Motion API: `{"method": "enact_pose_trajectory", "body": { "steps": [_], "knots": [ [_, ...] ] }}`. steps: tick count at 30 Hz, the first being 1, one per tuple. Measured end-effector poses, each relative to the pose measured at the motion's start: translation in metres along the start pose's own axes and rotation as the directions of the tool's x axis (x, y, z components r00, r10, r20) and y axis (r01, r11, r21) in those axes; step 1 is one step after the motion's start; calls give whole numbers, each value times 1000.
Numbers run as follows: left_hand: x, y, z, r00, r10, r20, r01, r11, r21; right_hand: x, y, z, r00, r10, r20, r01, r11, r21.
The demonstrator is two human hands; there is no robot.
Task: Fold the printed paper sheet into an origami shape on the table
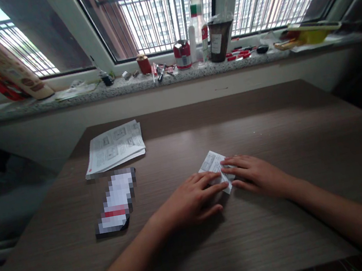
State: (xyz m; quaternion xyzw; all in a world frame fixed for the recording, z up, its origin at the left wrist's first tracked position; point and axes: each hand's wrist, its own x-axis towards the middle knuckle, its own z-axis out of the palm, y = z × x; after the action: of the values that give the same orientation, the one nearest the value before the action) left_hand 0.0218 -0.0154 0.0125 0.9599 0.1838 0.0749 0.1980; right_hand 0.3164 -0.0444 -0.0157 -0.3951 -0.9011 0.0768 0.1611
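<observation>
A small folded piece of printed white paper [211, 162] lies on the brown table [269, 121], one corner pointing away from me. My left hand [194, 197] rests over its left and near part, fingers apart and fingertips on the paper. From the right, my right hand [255, 173] touches the paper's right side with spread fingers, palm down. The two hands' fingertips are close together with a narrow gap between them. Parts of the paper's side edges are hidden under the fingers.
Printed sheets [115, 146] lie at the table's back left, with a phone [116, 202] nearer, its screen blurred. Along the granite windowsill [91, 95] stand a red can [183, 54], a clear bottle [198, 35], a dark-filled cup [219, 41] and a yellow container [315, 33].
</observation>
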Motion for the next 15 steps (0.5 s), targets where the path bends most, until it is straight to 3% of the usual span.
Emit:
{"method": "enact_pose_trajectory", "body": {
  "steps": [7,15],
  "knots": [
    [-5,-28,-3,981,-73,-179,82,996,39,3,-1,2,1000,13,-26,-12,999,39],
    [-7,-43,-4,980,-54,-194,52,998,-18,3,-1,1,1000,13,-23,-11,998,66]
  ]
}}
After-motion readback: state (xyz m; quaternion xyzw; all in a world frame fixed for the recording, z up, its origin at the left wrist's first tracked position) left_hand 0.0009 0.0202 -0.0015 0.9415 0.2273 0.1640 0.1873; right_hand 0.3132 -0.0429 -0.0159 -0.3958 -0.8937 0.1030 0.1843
